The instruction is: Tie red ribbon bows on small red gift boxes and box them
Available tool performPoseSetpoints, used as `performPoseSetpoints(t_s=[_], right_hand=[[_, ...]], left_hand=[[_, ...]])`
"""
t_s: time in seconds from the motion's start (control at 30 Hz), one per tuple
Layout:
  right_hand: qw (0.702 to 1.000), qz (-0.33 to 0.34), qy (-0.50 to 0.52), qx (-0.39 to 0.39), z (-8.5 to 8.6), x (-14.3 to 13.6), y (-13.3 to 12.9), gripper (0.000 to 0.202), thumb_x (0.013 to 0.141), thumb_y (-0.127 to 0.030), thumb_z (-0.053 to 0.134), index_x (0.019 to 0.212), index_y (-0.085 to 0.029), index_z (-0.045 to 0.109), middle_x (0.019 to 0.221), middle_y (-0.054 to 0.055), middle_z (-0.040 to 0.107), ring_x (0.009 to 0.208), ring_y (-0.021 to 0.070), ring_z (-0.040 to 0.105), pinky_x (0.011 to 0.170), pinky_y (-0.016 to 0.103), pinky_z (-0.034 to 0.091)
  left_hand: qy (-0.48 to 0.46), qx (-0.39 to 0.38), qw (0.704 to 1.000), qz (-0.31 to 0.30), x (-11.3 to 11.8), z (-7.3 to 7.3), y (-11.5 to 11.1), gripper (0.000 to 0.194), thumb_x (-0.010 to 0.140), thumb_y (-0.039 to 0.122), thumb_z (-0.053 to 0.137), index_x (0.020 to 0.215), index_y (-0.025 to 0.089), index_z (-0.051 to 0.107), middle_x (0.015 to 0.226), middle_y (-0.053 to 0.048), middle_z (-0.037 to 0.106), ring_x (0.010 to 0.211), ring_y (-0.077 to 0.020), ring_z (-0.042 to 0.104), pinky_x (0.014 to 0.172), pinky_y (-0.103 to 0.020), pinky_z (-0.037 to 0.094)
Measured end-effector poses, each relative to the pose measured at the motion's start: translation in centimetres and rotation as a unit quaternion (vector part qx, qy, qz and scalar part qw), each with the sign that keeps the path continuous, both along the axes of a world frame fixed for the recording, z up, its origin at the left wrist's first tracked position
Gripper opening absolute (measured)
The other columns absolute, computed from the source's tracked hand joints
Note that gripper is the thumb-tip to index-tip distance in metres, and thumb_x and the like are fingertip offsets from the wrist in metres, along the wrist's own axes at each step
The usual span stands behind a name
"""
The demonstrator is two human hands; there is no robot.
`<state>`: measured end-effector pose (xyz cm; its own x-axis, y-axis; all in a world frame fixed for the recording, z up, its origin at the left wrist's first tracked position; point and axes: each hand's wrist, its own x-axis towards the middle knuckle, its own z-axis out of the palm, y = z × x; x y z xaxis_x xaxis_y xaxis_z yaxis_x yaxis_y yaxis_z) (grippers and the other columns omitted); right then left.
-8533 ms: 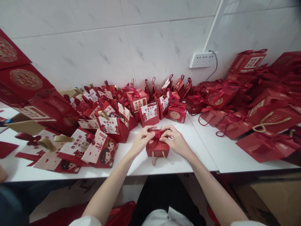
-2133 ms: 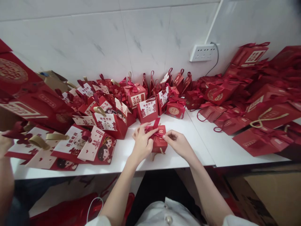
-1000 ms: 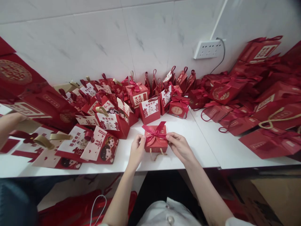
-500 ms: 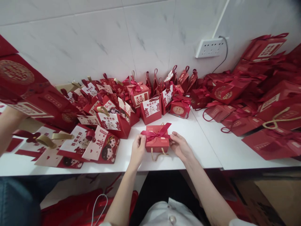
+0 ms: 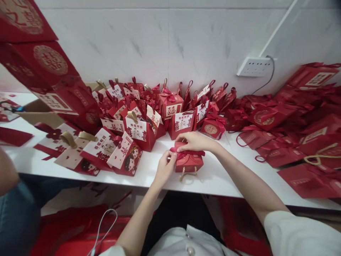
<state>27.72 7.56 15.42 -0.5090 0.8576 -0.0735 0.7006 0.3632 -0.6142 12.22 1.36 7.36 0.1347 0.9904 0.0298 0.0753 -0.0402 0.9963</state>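
Observation:
A small red gift box (image 5: 189, 162) with twisted gold rope handles sits on the white table (image 5: 226, 177) in front of me. Across its top lies a red ribbon (image 5: 197, 153). At the box's left side, my left hand (image 5: 166, 165) pinches the ribbon between thumb and fingers. My right hand (image 5: 195, 142) reaches over the top of the box, its fingers closed on the ribbon right beside my left fingertips. The right fingers partly cover the bow.
Rows of red and white gift boxes (image 5: 140, 131) stand behind and left. Stacked red boxes (image 5: 50, 64) rise at far left, near another person's arm (image 5: 6, 170). More red boxes (image 5: 287, 153) pile up at right. A power strip (image 5: 254, 67) is on the wall.
My right hand has moved from the box's right side over its top to the left end of the ribbon, next to my left hand. The view has shifted left.

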Motion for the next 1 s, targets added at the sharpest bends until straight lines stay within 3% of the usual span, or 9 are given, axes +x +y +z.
performPoseSetpoints(t_s=[0.2,0.33,0.43,0.53,0.77,0.87,1.0], right_hand=[[0.995,-0.045,0.072,-0.056,-1.3,-0.5,-0.9,0.01,0.071,-0.025,0.065,0.078,-0.019,0.069,0.076,0.002,0.07,0.07,0.0173,0.062,0.067,0.027,0.043],[0.986,-0.079,0.123,-0.079,-1.8,-0.8,-1.9,0.016,0.069,-0.032,0.065,0.067,-0.016,0.065,0.066,0.0,0.066,0.062,0.0145,0.057,0.059,0.026,0.04],[0.977,-0.117,0.158,-0.082,-1.8,-1.0,-2.4,0.022,0.066,-0.035,0.066,0.057,-0.016,0.058,0.057,-0.002,0.059,0.056,0.0112,0.05,0.056,0.024,0.037],[0.972,-0.13,0.173,-0.093,-1.8,-0.9,-2.6,0.025,0.065,-0.036,0.064,0.054,-0.016,0.055,0.053,-0.004,0.055,0.053,0.0095,0.047,0.054,0.023,0.035],[0.966,-0.179,0.174,-0.069,-2.9,-0.9,-1.8,0.022,0.064,-0.036,0.066,0.057,-0.016,0.059,0.059,-0.001,0.06,0.06,0.0135,0.054,0.062,0.026,0.041],[0.954,-0.243,0.174,-0.02,-3.4,0.3,-2.0,0.023,0.069,-0.039,0.062,0.067,-0.016,0.064,0.069,0.003,0.065,0.069,0.0181,0.058,0.069,0.03,0.042],[0.918,-0.349,0.186,0.03,-4.0,3.2,-4.3,0.038,0.075,-0.052,0.054,0.082,-0.016,0.064,0.093,0.01,0.067,0.091,0.0251,0.059,0.082,0.036,0.041]], left_hand=[[0.053,0.031,0.998,0.0,-2.3,0.6,-1.0,0.023,0.08,0.03,0.05,0.061,0.019,0.042,0.063,0.003,0.045,0.064,-0.0126,0.045,0.062,-0.024,0.037],[0.143,0.169,0.975,-0.022,-3.7,1.4,-1.3,0.002,0.074,0.017,0.052,0.075,0.019,0.051,0.078,-0.001,0.053,0.081,-0.0167,0.049,0.078,-0.029,0.041],[0.183,0.251,0.945,-0.102,-4.0,2.2,-1.3,0.03,0.076,0.009,0.046,0.1,0.02,0.059,0.103,-0.006,0.056,0.101,-0.0191,0.048,0.093,-0.034,0.039],[0.23,0.281,0.916,-0.17,-3.8,2.7,-1.1,0.04,0.076,0.004,0.042,0.106,0.023,0.062,0.113,-0.005,0.056,0.109,-0.0201,0.044,0.099,-0.036,0.035],[0.286,0.288,0.888,-0.214,-3.7,2.7,-0.9,0.043,0.078,0.006,0.04,0.112,0.019,0.063,0.115,-0.005,0.06,0.11,-0.0228,0.042,0.099,-0.041,0.031],[0.292,0.287,0.888,-0.211,-3.7,2.7,-0.9,0.043,0.078,0.007,0.041,0.113,0.02,0.062,0.116,-0.005,0.06,0.11,-0.0228,0.042,0.099,-0.041,0.032],[0.303,0.286,0.886,-0.205,-3.6,2.8,-1.0,0.043,0.078,0.006,0.041,0.113,0.02,0.062,0.116,-0.005,0.06,0.11,-0.0227,0.044,0.097,-0.041,0.032]])
